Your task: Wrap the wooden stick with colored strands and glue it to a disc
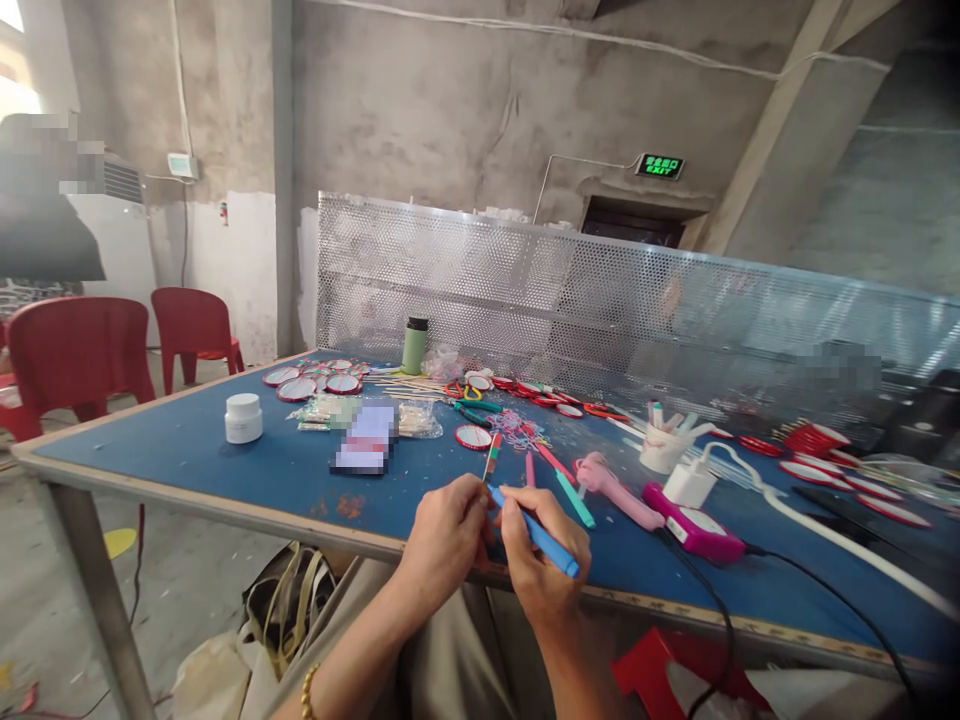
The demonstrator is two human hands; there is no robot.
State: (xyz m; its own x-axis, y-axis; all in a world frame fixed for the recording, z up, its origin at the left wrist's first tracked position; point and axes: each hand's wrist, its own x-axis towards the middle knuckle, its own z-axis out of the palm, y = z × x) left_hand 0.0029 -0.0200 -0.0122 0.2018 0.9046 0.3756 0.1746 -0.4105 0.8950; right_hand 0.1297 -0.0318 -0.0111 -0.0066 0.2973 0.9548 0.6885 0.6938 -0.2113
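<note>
At the table's near edge, my left hand (448,525) is closed on a thin stick (493,457) with red, green and pale bands at its upper end. My right hand (546,550) grips a blue marker (553,546) like a pen, its tip close to the stick; fingers hide whether they touch. Just beyond lie a teal marker (575,499), a red-pink marker (555,463) and a pink marker (530,469). A red-rimmed round disc (474,437) lies past the stick, beside a tangle of coloured strings (517,428).
On the blue table (292,505) stand a white jar (244,419), phone (364,440), green bottle (415,346) and cup of pens (663,447). Pliers (478,412) lie mid-table. A pink tool (619,492), magenta box (694,523) and cables occupy the right. Red chairs (82,350) stand left.
</note>
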